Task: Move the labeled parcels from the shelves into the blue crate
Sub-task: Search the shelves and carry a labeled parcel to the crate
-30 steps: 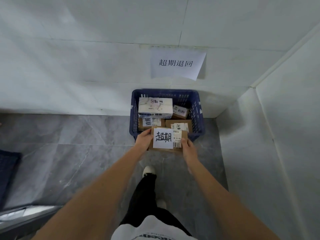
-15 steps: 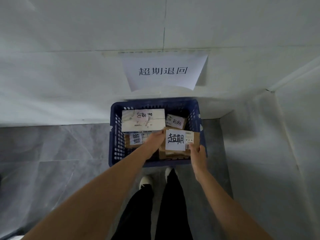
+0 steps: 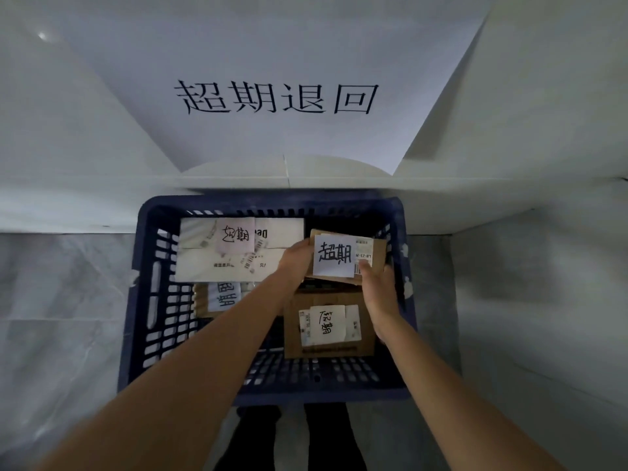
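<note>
A blue slatted crate (image 3: pixel 142 300) stands on the floor against the wall. Inside it, over the back right corner, I hold a small brown labeled parcel (image 3: pixel 339 256) with a white handwritten label. My left hand (image 3: pixel 295 258) grips its left edge and my right hand (image 3: pixel 377 287) grips its lower right corner, thumb on top. In the crate lie a large white labeled box (image 3: pixel 210 263) at the back left, a brown parcel (image 3: pixel 217 299) beneath it, and a brown labeled parcel (image 3: pixel 328 326) at the front right.
A white paper sign (image 3: pixel 275 96) with large black characters hangs on the wall above the crate. Grey marble floor (image 3: pixel 61 300) spreads to the left, a white wall (image 3: pixel 543 300) closes the right. My dark trouser legs (image 3: pixel 289 436) show below the crate.
I have leaned in close over the crate. Both hands carried the parcel from the crate's front rim forward, down inside, toward its back right corner.
</note>
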The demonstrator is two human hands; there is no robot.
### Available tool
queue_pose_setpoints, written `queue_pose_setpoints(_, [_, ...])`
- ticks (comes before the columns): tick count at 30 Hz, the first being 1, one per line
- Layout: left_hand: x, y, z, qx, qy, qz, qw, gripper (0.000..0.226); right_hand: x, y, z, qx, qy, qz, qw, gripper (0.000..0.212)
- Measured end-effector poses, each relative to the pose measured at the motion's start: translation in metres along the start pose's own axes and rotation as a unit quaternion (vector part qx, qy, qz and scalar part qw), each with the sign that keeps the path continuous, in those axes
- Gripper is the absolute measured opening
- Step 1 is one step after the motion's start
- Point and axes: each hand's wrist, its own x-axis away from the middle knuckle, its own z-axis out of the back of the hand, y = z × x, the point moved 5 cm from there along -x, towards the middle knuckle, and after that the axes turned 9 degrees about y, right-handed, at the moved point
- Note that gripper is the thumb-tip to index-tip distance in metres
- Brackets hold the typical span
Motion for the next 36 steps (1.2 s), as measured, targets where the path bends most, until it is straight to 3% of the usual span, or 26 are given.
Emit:
queue_pose_setpoints(8, [0.000,0.006,-0.016,0.007,0.017,-0.011,1.000,0.039,-0.025,-0.009,-0.009,0.014,-0.073,-0.010,0.997,0.057])
queue_pose_setpoints(14, [0.017,0.005,-0.019,0.021,0.060,-0.097,0.993,0.055,-0.033,-0.008,-0.012,0.023,-0.114,-0.022,0.993,0.057])
queue_pose_setpoints(19, [0.017,0.006,-0.016,-0.009,0.060,-0.113,0.992,0.057,-0.035,-0.022,-0.011,0.002,-0.120,-0.008,0.993,0.053])
queue_pose_setpoints(23, [0.039,0.017,-0.005,-0.048,0.073,-0.146,0.985,0.057,-0.020,-0.037,0.000,0.036,-0.121,0.035,0.991,0.044])
queue_pose_setpoints(26, [0.067,0.036,0.007,-0.128,0.092,-0.207,0.966,0.056,0.004,-0.067,0.015,0.096,-0.103,0.117,0.983,0.032])
queue_pose_setpoints(29, [0.097,0.059,0.031,-0.219,0.155,-0.230,0.935,0.060,0.033,-0.106,0.027,0.190,-0.075,0.248,0.947,0.042])
queue_pose_setpoints(32, [0.132,0.080,0.058,-0.314,0.200,-0.281,0.885,0.064,0.067,-0.139,0.024,0.289,-0.093,0.357,0.884,0.051])
queue_pose_setpoints(36, [0.188,0.079,0.105,-0.371,0.261,-0.315,0.833,0.065,0.132,-0.160,-0.001,0.424,-0.148,0.489,0.748,0.053])
